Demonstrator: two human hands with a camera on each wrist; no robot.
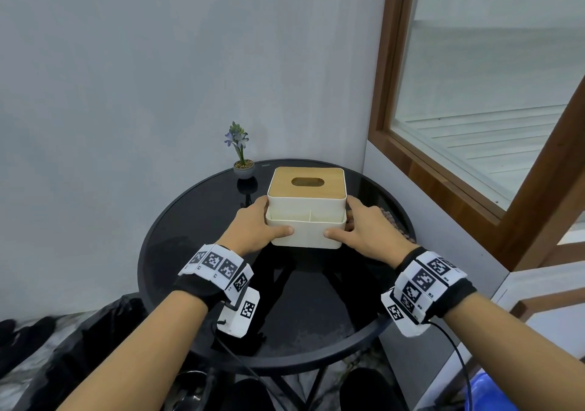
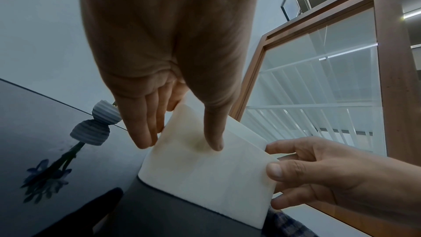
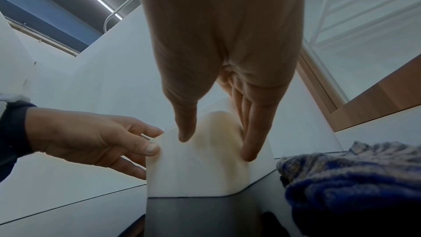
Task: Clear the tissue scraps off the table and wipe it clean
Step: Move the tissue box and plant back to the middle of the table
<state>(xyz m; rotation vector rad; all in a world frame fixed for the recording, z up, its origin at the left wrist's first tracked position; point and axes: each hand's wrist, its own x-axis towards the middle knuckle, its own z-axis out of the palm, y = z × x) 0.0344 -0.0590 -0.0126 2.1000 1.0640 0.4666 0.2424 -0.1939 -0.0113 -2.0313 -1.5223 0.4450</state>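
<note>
A cream tissue box [image 1: 305,189] with a wooden lid and an open front tray stands in the middle of the round black glass table [image 1: 190,252]. My left hand [image 1: 272,217] grips its left front corner, thumb on the front face and fingers along the side. My right hand [image 1: 338,220] grips the right front corner the same way. The wrist views show the box [image 2: 205,177] [image 3: 193,172] pinched by the left hand [image 2: 180,143] and the right hand [image 3: 216,145]. A blue-and-white checked cloth [image 1: 394,220] [image 3: 353,177] lies just right of the box. No tissue scraps show.
A small potted flower [image 1: 243,168] [image 2: 105,113] stands at the table's back left. A white wall runs behind, and a wood-framed window [image 1: 411,157] is close on the right. A black bag [image 1: 79,347] sits on the floor at the left.
</note>
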